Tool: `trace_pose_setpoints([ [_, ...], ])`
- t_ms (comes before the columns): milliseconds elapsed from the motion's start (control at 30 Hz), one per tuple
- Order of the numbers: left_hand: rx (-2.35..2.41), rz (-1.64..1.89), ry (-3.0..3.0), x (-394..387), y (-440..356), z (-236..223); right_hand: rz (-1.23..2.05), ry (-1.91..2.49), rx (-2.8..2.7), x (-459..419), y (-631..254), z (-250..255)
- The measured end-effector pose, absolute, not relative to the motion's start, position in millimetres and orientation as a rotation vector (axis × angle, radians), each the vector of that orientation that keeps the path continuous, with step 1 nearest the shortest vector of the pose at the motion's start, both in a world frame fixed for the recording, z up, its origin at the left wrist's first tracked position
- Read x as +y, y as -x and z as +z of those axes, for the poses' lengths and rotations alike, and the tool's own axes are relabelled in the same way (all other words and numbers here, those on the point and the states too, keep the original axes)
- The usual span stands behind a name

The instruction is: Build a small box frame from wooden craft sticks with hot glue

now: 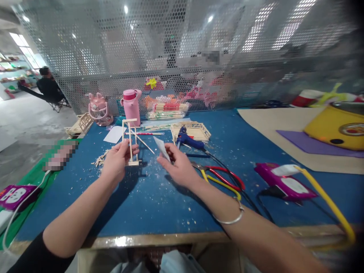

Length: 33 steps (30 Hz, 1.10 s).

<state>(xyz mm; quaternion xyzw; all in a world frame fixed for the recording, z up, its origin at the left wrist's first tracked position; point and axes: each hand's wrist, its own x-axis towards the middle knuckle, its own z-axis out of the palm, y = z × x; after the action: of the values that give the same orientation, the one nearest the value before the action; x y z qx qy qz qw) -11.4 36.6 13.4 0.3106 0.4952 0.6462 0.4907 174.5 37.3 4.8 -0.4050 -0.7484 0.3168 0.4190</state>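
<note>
My left hand (118, 157) is closed around a small rectangular frame made of thin wooden sticks (131, 142), held upright above the blue table. To its right, my right hand (178, 165) pinches a folded piece of pale paper (162, 147) between thumb and fingers. Just beyond that hand lies a blue glue gun (189, 140), its nozzle end near a tray-like piece built of wooden sticks (200, 131). Pliers with red and yellow handles (222, 178) lie beside my right forearm. Short wooden offcuts (100, 158) are scattered by my left hand.
A pink thermos (131, 108) and a pink-lidded bottle (99, 110) stand at the back left. Packs of sticks (167, 110) lie near the perforated metal screen (182, 45). Purple power strips (284, 184) with cables flank both sides. A yellow pot (338, 125) stands right. Someone sits far left.
</note>
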Motion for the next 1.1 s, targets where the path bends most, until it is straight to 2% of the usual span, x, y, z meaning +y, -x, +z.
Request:
trace_pose_setpoints([
  [100, 1.057, 1.639, -0.698, 30.1, -5.8, 4.8, 1.04, 0.853, -1.82, 26.9, -158.8, -0.6],
  [167, 0.957, 1.637, -0.761, 22.3, -12.7, -2.0, 1.086, 0.807, -1.796, 22.6, -152.2, -2.6],
  [333, 0.884, 1.538, -0.867, 6.5, -16.7, -10.5, 1.001, 0.829, -1.816, 21.8, -153.1, -2.4],
  [633, 0.882, 1.62, -0.575, 7.5, -2.4, 6.9, 0.808, 0.986, -1.647, 43.4, -171.2, -9.6],
  [867, 1.008, 1.675, -1.023, 2.8, -2.4, -0.8, 0.837, 0.901, -1.617, 40.6, -167.3, -4.8],
  [1100, 0.857, 1.422, -1.299, -9.2, -19.3, -14.5, 0.901, 0.727, -1.634, 30.2, -161.0, 2.2],
])
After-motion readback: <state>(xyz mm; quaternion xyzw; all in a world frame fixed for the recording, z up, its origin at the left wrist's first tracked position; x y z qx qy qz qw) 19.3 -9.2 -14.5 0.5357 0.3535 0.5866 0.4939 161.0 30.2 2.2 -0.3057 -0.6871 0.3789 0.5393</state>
